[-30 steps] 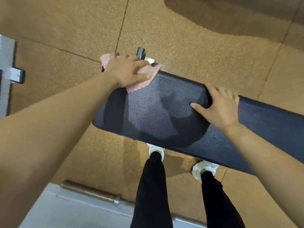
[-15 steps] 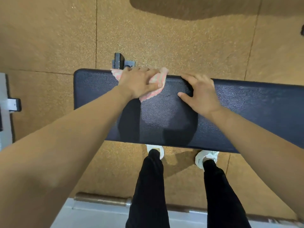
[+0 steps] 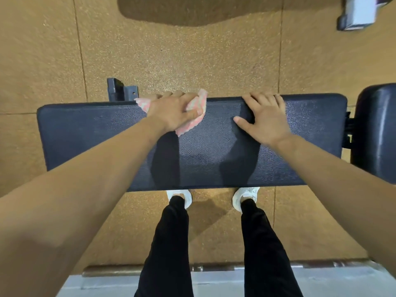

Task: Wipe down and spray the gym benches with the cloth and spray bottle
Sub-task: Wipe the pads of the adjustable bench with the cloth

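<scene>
A black padded gym bench lies across the view from left to right. My left hand presses a pink and white cloth against the pad's far edge, fingers curled over the cloth and the edge. My right hand rests on the pad to the right of it, fingers over the far edge and thumb spread flat. No spray bottle is in view.
A second black pad adjoins the bench at the right. The bench's dark metal foot sticks out behind it on the brown speckled floor. A metal bar and pale platform lie behind my feet. A grey machine foot stands top right.
My left hand has slid the cloth rightward along the far edge, away from the bench's left end. The view has swung so the bench lies level; my right hand stays on the pad.
</scene>
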A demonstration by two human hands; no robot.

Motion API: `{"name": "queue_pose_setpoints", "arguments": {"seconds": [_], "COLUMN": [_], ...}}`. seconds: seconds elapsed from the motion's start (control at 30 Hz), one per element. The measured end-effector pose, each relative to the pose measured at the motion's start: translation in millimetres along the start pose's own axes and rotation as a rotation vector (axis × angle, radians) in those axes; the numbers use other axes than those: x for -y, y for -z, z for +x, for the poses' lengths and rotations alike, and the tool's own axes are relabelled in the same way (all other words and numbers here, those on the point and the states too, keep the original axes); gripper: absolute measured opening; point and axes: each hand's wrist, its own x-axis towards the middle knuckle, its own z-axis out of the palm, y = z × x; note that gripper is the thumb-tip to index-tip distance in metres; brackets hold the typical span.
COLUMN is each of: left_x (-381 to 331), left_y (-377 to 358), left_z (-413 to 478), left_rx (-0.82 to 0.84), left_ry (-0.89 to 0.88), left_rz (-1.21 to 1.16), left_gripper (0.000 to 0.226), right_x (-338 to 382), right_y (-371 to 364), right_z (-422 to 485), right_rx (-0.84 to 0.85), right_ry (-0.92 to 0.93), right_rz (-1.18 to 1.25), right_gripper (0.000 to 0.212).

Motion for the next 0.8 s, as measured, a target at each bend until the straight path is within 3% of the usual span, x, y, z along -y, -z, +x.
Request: {"name": "queue_pose_setpoints", "arguments": {"seconds": [0.4,0.53,0.67,0.8], "left_x": [-92.4,-119.3,-141.2,-167.0], "left_y": [-2.2,-0.6,-0.8,1.2], "left_z": [34.8,41.9,50.7,57.8], "left_rx": [0.035,0.044,0.063,0.077], "left_ry": [-0.027,-0.043,-0.042,-0.034], "left_rz": [0.027,0.018,0.001,-0.037], "left_gripper": [0.069,0.067,0.069,0.068], "right_x": [-61.8,-112.5,-160.5,-179.4], "right_y": [24.9,35.0,35.2,18.5], "right_z": [-1.3,-17.6,-34.8,-46.2], "right_rx": [0.070,-0.106,-0.213,-0.179], "right_ry": [0.188,-0.016,-0.427,-0.427], "right_rz": [0.253,0.178,0.291,0.479], "right_gripper": [0.075,0.064,0.066,0.076]}}
